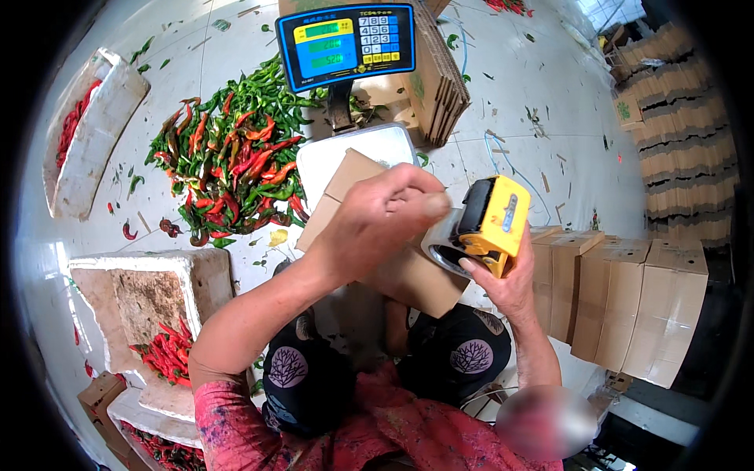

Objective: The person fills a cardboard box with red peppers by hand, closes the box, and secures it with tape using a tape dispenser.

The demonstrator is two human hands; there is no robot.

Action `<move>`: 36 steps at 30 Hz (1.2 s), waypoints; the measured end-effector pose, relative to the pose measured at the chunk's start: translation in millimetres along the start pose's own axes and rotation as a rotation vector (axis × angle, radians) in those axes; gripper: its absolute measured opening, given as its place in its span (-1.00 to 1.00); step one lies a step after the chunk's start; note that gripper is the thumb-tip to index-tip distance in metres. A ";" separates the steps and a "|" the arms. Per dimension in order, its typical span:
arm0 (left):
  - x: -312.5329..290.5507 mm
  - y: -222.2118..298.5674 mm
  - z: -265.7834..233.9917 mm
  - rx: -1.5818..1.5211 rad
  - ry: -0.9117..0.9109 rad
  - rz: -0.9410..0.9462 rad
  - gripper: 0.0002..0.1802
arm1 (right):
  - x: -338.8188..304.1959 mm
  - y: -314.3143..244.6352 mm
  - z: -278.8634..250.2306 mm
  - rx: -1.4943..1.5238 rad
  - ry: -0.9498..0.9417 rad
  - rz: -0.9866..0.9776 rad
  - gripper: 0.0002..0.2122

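Observation:
My right hand (513,284) is wrapped around a yellow and black tape dispenser (503,218) with a roll of clear tape (441,242) in it. Beside the roll, my left hand (386,206) is closed with curled fingers, its thumb pointing at the dispenser. Whether a tape end is between those fingers is hidden. Below both hands a brown cardboard box (420,279) lies tilted between my knees and the scale's pale weighing plate (310,161), partly covered by my left hand and forearm.
The scale's blue display (345,47) stands ahead. A heap of red and green peppers (236,157) lies on the floor to the left. White foam boxes (212,282) with red peppers stand at left. Closed cartons (620,302) line the right; flattened cardboard (679,133) is stacked behind.

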State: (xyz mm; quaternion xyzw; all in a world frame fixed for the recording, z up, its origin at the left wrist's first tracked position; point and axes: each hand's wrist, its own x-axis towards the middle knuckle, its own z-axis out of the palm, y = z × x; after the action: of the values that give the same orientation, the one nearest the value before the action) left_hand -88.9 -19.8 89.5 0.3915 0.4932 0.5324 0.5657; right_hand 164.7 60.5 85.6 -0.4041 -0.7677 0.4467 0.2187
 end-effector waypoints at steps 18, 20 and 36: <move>-0.8 -66.7 -28.5 -0.092 -0.056 0.035 -0.75 | 5.5 -9.6 24.0 -0.403 -0.106 -0.122 -0.37; -0.6 -90.4 -30.6 -0.078 -0.002 0.062 -0.79 | 8.1 -17.3 27.0 -0.486 -0.152 -0.155 -0.39; -36.7 -104.4 -197.2 -0.092 0.485 -0.082 -0.81 | 35.1 -54.8 58.6 -0.751 -0.293 -0.092 -0.41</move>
State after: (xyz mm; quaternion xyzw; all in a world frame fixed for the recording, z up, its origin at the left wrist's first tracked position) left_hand -256.6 -85.5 -47.2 0.2059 0.6053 0.6093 0.4691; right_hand 80.2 44.3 102.4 -0.3533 -0.9178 0.1777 -0.0360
